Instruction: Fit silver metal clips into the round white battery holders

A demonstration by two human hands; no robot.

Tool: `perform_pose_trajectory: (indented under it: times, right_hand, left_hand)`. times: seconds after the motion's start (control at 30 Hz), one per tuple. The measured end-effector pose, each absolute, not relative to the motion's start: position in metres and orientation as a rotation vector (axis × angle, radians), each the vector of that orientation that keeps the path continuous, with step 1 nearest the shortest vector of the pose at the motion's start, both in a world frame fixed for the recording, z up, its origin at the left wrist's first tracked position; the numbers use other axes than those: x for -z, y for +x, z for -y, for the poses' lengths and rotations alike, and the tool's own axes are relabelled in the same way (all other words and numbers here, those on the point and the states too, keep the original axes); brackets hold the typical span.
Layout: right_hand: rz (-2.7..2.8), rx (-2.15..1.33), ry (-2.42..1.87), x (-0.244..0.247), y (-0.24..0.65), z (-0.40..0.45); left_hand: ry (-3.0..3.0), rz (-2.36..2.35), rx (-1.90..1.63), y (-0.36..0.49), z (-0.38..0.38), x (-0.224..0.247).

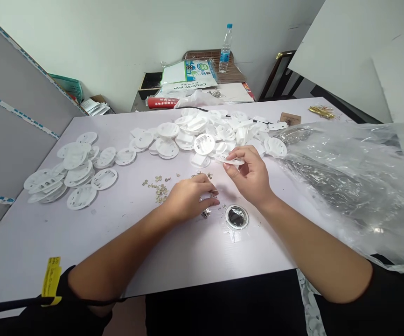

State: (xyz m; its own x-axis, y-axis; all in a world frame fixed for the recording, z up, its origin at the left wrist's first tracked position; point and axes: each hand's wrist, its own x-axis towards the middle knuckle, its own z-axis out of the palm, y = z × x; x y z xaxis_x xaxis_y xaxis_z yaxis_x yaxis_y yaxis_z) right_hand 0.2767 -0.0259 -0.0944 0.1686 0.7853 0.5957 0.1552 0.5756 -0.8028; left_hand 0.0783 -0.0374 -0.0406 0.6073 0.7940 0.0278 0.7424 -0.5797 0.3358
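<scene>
a: at the middle of the pale table [30, 242], what has the right hand [253, 177] got?

b: a flat white plastic disc [230, 160], pinched by its near edge between thumb and fingertips. fingers are closed on it. it sits just above the tabletop, right in front of the big heap of white discs [209, 130].

a: which way does it lie?

b: nearly level, seen edge-on, so it reads as a thin sliver. its long line runs left to right, the free end pointing left toward the other hand, tipped a touch upward at that end.

a: and the left hand [188, 198]?

b: palm down on the table, fingers curled with the tips pressed together at something very small and metallic. too small to tell what exactly, or whether it is truly lifted. it rests among small metal clips [160, 189] scattered across the surface.

a: anything between the hands?

b: just below them, a round ring with a dark shiny centre [237, 217] lies flat on the table, near the right wrist.

a: further out?

b: a second spread of white discs [72, 175] at the left, well apart from both hands. a crumpled clear plastic bag [356, 186] covers the right side. a water bottle [226, 49] stands upright on the cluttered stand behind the table.
</scene>
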Motion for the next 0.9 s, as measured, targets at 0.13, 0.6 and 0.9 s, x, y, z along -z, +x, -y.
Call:
perform_pose_trajectory:
  times: [0.13,0.6,0.9]
  right_hand:
    - [1.389,-0.528,-0.890,0.096,0.276,0.025]
    - [1.399,-0.551,-0.889,0.098,0.276,0.023]
    - [1.459,-0.495,-0.885,0.100,0.279,0.022]
  left_hand:
    - [2.587,-1.311,-0.052,0.081,0.041,0.041]
    - [2.822,-1.284,0.084,0.086,0.044,0.045]
    - [2.290,-1.335,-0.320,0.075,0.037,0.030]
